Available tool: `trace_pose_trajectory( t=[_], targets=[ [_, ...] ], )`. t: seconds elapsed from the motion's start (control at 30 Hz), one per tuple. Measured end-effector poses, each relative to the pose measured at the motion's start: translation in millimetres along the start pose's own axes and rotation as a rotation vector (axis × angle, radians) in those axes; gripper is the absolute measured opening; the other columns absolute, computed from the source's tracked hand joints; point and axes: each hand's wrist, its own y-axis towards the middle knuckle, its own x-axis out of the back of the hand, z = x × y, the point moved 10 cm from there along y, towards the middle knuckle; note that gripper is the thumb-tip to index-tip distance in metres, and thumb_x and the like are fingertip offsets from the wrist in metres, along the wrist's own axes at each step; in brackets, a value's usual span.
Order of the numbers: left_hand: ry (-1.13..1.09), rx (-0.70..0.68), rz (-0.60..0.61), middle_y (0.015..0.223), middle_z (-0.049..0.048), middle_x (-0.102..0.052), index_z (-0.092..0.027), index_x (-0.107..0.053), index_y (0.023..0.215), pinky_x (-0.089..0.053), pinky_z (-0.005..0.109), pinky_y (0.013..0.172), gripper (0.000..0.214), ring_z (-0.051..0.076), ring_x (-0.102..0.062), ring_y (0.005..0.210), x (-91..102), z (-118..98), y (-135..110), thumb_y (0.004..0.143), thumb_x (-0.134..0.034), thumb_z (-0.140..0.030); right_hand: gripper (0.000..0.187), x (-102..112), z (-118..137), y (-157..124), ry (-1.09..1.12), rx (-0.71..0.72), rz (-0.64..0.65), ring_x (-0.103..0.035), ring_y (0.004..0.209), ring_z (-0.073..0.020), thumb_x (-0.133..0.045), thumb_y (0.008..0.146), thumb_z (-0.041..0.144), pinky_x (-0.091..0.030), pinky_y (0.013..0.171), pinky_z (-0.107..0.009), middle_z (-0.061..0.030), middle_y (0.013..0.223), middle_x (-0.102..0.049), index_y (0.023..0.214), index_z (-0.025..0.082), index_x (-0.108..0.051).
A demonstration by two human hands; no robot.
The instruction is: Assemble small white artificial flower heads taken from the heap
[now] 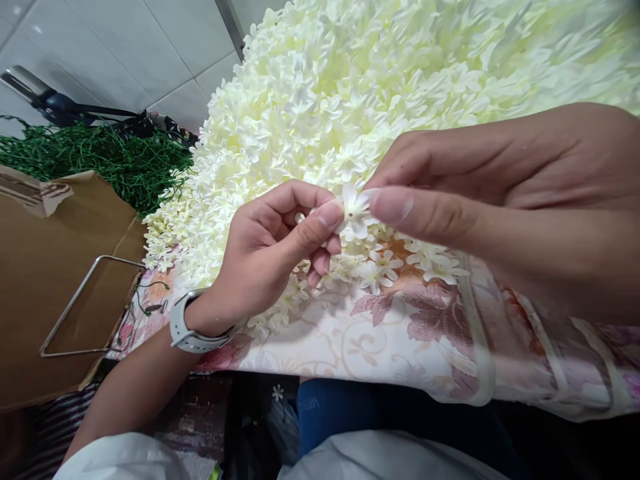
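Between my two hands is a white artificial flower (354, 215) with narrow petals and a small hole at its centre. My left hand (280, 243), wearing a watch with a pale band (193, 327), pinches one side of it between thumb and forefinger. On the opposite side, my right hand (480, 193) pinches a petal with thumb and forefinger. Something small and white shows inside my curled left fingers, too hidden to name. Behind both hands rises a big heap of white and pale yellow artificial flowers (320, 107), some lying loose below my hands.
A flower-patterned cloth (320, 340) covers the table. At left stand a cardboard box (65, 267) with a bent metal wire frame (75, 307) and a tangle of green plastic stems (100, 157). A dark tool with a metal end (45, 97) lies behind them, near the tiled wall (125, 40).
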Motion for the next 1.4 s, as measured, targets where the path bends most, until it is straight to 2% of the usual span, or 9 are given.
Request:
trace_pose_trajectory(
  t=[0.1, 0.27, 0.4, 0.6, 0.77, 0.87, 0.97, 1.13, 1.4],
  targets=[
    [0.034, 0.008, -0.009, 0.064, -0.0049, -0.065, -0.019, -0.068, 0.086, -0.046, 0.012, 0.038, 0.022, 0.003, -0.055, 0.043, 1.0, -0.6, -1.5, 0.088, -0.083, -0.035, 0.011, -1.4, -3.4, 0.1, 0.015, -0.026, 0.010, -0.062, 0.060, -0.0134, -0.086, 0.079, 0.025, -0.046, 0.047, -0.028, 0.0017, 0.071, -0.070, 0.073, 0.025, -0.077],
    [0.074, 0.018, 0.004, 0.060, -0.0051, -0.062, -0.018, -0.068, 0.084, -0.042, 0.012, 0.038, 0.024, 0.003, -0.051, 0.042, -1.1, 1.4, -3.1, 0.088, -0.083, -0.036, 0.017, -6.0, 0.7, 1.5, -0.032, -0.023, 0.067, -0.058, 0.055, -0.0150, -0.081, 0.081, 0.025, -0.044, 0.045, -0.031, 0.0020, 0.063, -0.066, 0.068, 0.028, -0.071],
    [0.072, -0.050, -0.009, 0.064, -0.0044, -0.064, -0.019, -0.073, 0.087, -0.044, 0.013, 0.040, 0.015, 0.003, -0.053, 0.046, 1.3, -0.9, -1.3, 0.092, -0.079, -0.032, 0.023, -0.9, 0.9, 2.7, -0.075, -0.027, 0.021, -0.056, 0.053, -0.0137, -0.084, 0.078, 0.025, -0.041, 0.044, -0.030, 0.0025, 0.059, -0.063, 0.062, 0.026, -0.068],
    [0.141, -0.091, -0.137, 0.080, 0.0020, -0.071, -0.019, -0.080, 0.109, -0.052, 0.016, 0.050, 0.033, 0.005, -0.059, 0.057, 16.4, -3.8, 1.5, 0.094, -0.074, -0.048, 0.020, 2.4, -3.0, 3.7, -0.138, 0.022, -0.018, -0.056, 0.055, -0.0123, -0.077, 0.083, 0.015, -0.039, 0.048, -0.030, 0.0014, 0.066, -0.069, 0.067, 0.023, -0.071],
    [0.082, -0.004, -0.184, 0.083, 0.0048, -0.074, -0.015, -0.080, 0.111, -0.054, 0.014, 0.056, 0.037, 0.005, -0.061, 0.062, 19.0, 1.3, 1.7, 0.095, -0.073, -0.047, 0.010, 5.9, 8.0, 2.9, -0.459, 0.181, -0.034, -0.060, 0.066, -0.0165, -0.066, 0.090, 0.018, -0.042, 0.059, -0.037, -0.0060, 0.078, -0.070, 0.085, 0.020, -0.075],
    [0.063, 0.042, -0.153, 0.088, 0.0072, -0.076, -0.014, -0.080, 0.112, -0.055, 0.014, 0.058, 0.039, 0.006, -0.064, 0.064, 16.2, 5.3, 2.1, 0.098, -0.068, -0.048, 0.015, 6.1, 15.7, 3.9, -0.565, 0.260, -0.033, -0.062, 0.073, -0.0202, -0.064, 0.089, 0.022, -0.044, 0.065, -0.040, -0.0111, 0.085, -0.069, 0.096, 0.018, -0.077],
    [0.009, 0.049, -0.077, 0.091, 0.0074, -0.077, -0.016, -0.082, 0.111, -0.058, 0.016, 0.061, 0.033, 0.008, -0.066, 0.068, 11.3, 6.6, 1.7, 0.100, -0.066, -0.043, 0.012, 4.5, 20.8, 5.2, -0.511, 0.273, -0.015, -0.062, 0.074, -0.0207, -0.067, 0.087, 0.027, -0.044, 0.064, -0.040, -0.0101, 0.082, -0.069, 0.090, 0.022, -0.077],
    [0.059, 0.015, 0.012, 0.083, 0.0017, -0.075, -0.025, -0.083, 0.114, -0.059, 0.019, 0.064, 0.023, 0.009, -0.065, 0.068, 5.5, 3.7, -1.5, 0.092, -0.077, -0.026, 0.009, -8.8, 26.7, -0.4, -0.407, 0.309, 0.109, -0.066, 0.076, -0.0167, -0.070, 0.089, 0.028, -0.047, 0.064, -0.035, -0.0031, 0.089, -0.074, 0.087, 0.030, -0.078],
    [0.200, -0.036, -0.011, 0.078, 0.0006, -0.072, -0.028, -0.080, 0.120, -0.057, 0.022, 0.055, 0.031, 0.011, -0.064, 0.061, 9.5, -1.2, -2.4, 0.089, -0.081, -0.035, 0.014, -9.1, 23.4, -0.6, -0.378, 0.269, 0.156, -0.068, 0.074, -0.0194, -0.071, 0.089, 0.027, -0.049, 0.063, -0.037, 0.0011, 0.085, -0.075, 0.079, 0.035, -0.077]
  ],
)
